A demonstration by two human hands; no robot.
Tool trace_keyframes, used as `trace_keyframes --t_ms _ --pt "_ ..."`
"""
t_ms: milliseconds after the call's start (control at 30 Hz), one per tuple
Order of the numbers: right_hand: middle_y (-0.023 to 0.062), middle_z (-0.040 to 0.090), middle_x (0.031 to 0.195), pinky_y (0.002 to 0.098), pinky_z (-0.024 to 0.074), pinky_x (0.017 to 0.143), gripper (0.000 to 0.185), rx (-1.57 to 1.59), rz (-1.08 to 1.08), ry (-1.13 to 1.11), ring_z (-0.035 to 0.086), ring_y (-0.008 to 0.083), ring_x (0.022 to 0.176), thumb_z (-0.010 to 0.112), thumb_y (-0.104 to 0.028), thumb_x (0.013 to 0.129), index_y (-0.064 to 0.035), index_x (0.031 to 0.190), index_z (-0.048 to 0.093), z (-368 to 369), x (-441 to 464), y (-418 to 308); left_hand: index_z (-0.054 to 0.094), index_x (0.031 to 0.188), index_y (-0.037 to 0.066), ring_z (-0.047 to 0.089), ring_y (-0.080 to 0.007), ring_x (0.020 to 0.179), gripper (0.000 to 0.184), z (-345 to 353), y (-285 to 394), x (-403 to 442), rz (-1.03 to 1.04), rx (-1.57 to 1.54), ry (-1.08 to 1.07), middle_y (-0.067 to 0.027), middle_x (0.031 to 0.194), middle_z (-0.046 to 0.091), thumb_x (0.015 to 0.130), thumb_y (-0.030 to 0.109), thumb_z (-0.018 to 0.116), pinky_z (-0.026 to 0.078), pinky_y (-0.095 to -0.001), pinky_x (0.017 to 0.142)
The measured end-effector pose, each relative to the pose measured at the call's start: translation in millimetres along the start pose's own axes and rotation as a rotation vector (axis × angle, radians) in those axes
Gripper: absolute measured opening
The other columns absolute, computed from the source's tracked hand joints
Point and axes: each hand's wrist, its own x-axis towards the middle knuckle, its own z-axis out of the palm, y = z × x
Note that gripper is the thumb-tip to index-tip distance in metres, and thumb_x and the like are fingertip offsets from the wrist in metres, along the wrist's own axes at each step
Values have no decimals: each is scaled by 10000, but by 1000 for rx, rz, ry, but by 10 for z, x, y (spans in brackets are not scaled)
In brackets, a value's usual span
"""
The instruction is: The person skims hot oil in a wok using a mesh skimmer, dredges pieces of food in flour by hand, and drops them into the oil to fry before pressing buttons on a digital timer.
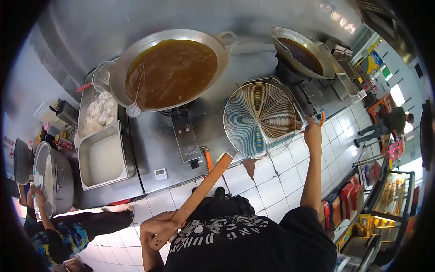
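My left hand [159,226] is wrapped round the long wooden handle [199,192] of a wire skimmer. The skimmer's round mesh head [258,119] hangs over the counter's front edge and a rectangular metal tray [290,97]. My right hand [312,130] is closed by the tray's front right corner, beside the mesh rim and an orange hose [323,119]; what its fingers grip is hidden. Behind to the left, a large wok [118,86] holds brown oil, with a dial thermometer [133,111] at its front rim.
A second wok of dark oil [304,56] sits back right. Left are a flour-like heap [102,109], a pan of whitish liquid [103,156] and a big pot [65,181]. A co-worker [68,235] works at that pot; another person [394,121] stands far right.
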Motion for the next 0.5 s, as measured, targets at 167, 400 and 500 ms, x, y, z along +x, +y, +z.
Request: trace_keyframes --t_ms 167,400,500 --pt "249 596 809 469 451 656 406 -12 85 27 587 400 777 441 13 747 -130 1114 542 -25 -81 -40 561 1073 -15 515 -95 570 359 102 120 -60 -21 -61 -18 -54 793 567 751 134 618 394 -201 476" --pt "165 586 682 341 438 591 351 251 47 26 585 240 633 459 -25 804 -48 1145 536 -520 18 -7 464 1191 -2 518 -88 697 443 -193 -118 116 14 135 -251 -38 904 546 822 229 546 433 -213 577" --pt "45 495 571 268 395 522 356 387 8 -11 469 110 533 448 -100 852 -3 1189 505 -797 131 -441 451 1196 -1 525 -94 692 452 -157 -92 122 83 216 -219 -36 877 537 823 237 543 442 -219 577"
